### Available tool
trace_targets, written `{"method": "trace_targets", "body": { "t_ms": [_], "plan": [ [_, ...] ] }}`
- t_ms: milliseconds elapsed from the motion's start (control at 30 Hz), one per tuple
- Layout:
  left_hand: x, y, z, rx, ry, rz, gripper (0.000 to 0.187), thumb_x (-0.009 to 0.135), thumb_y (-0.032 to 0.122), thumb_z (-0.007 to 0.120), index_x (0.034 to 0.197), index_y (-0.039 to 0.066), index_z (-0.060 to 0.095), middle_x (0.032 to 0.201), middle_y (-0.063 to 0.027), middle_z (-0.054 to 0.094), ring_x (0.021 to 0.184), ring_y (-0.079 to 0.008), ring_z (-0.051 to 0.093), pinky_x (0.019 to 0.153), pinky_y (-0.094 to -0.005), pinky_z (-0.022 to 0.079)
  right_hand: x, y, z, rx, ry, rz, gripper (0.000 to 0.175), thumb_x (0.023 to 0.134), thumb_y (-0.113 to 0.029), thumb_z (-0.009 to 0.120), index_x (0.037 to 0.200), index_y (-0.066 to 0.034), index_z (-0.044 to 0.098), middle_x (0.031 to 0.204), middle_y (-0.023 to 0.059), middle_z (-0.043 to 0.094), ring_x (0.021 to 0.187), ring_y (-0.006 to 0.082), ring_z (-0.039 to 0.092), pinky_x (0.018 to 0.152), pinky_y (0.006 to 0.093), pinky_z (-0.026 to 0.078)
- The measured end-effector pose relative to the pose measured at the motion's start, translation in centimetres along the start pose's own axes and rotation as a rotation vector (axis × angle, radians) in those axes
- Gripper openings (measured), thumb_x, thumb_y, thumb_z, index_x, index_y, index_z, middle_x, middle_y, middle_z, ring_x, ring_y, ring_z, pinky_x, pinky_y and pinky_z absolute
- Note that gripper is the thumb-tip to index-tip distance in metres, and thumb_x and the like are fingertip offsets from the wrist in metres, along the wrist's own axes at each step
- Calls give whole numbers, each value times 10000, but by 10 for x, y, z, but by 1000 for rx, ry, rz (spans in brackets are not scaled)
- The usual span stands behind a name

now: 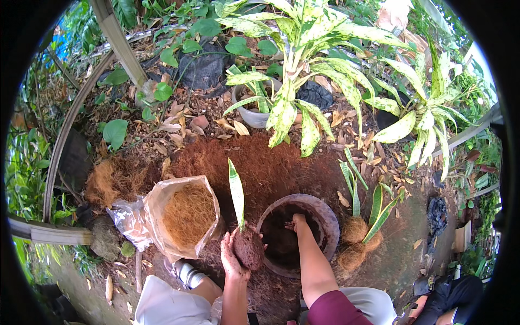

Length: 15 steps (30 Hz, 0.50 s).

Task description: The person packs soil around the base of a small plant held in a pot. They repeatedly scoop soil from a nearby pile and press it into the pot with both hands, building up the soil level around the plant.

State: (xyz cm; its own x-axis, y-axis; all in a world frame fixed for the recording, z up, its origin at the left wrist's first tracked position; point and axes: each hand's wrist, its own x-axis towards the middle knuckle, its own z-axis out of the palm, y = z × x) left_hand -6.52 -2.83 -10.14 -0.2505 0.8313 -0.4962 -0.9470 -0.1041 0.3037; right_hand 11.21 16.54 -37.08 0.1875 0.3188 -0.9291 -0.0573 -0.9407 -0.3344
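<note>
My left hand [233,260] cups a round ball of dark brown soil [248,250], out of which a single variegated snake plant leaf [236,191] stands upright. My right hand [295,222] reaches into a wide round pot [334,227] holding dark soil; its fingers are partly hidden against the soil, with nothing visible in them. Left of the ball, an open bag [207,183] is filled with tan coconut fibre [189,215]. Right of the pot lie several fibre-wrapped balls [354,230] with snake plant leaves [382,213].
Reddish-brown coir [243,158] is spread beyond the pot. Farther back stand a grey pot with a plant [254,118] and large variegated plants [300,81]. Crumpled clear plastic [130,223] and a rock [106,239] lie left. Another person's dark-clothed leg [459,298] is at lower right.
</note>
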Motion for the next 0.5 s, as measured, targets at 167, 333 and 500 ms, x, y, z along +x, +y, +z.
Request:
{"method": "trace_targets", "body": {
  "t_ms": [167,333,500],
  "plan": [
    [1,4,-1,28,10,18,498,919,471,388,1190,77,528,1041,-144,615,928,-336,620,762,-516,530,-5,-2,5,55,-27,-242,205,782,-15,375,932,-28,515,680,120,428,490,240,436,549,485,564],
    [2,1,3,-19,-26,-3,522,907,470,412,1222,71,529,1023,-126,628,910,-307,627,766,-486,526,-31,-11,6,256,-76,-286,272,735,79,338,949,5,488,665,107,410,491,213,435,632,499,579],
    [0,-2,12,-72,-69,-39,509,911,461,412,1221,73,528,1029,-123,626,918,-307,626,768,-505,529,-63,-9,2,313,-204,-419,269,690,119,389,933,53,482,659,115,413,481,217,444,742,527,568]
  ]
}}
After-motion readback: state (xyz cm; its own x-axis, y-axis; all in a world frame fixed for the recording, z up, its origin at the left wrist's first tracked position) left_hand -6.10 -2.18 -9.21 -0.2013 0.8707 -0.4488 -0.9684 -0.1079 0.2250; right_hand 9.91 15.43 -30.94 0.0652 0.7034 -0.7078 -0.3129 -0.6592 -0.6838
